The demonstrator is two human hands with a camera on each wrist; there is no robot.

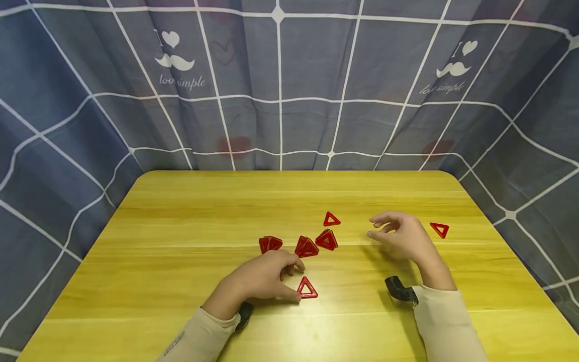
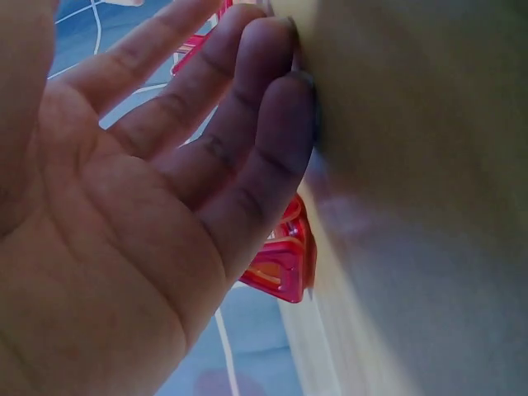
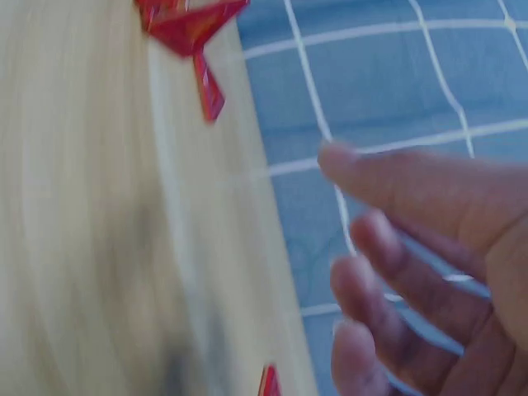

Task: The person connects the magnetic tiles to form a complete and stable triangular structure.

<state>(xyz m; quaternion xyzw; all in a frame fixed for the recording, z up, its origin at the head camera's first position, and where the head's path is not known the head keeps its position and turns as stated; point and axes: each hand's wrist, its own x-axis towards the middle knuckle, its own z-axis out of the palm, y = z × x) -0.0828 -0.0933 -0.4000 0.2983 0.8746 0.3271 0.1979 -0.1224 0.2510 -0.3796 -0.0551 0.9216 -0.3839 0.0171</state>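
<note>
My left hand [image 1: 271,275] is low over the table, fingers loosely bent and nothing gripped. Its thumb tip is right at the left corner of a hollow red triangle tile [image 1: 307,295]. Just beyond those fingers sit three small red pyramid-like clusters of triangles: a left one [image 1: 270,244], a middle one [image 1: 306,247] and a right one [image 1: 326,240]. In the left wrist view, a shiny red cluster [image 2: 285,268] shows partly behind the fingers. My right hand [image 1: 400,234] hovers above the table at the right, fingers slightly curved and apart, holding nothing.
Another loose red triangle [image 1: 331,222] lies behind the right cluster, and one more [image 1: 445,231] lies to the right of my right hand. The yellow wood-grain table [image 1: 135,281] ends at a blue checked curtain [image 1: 307,125] at the back and sides.
</note>
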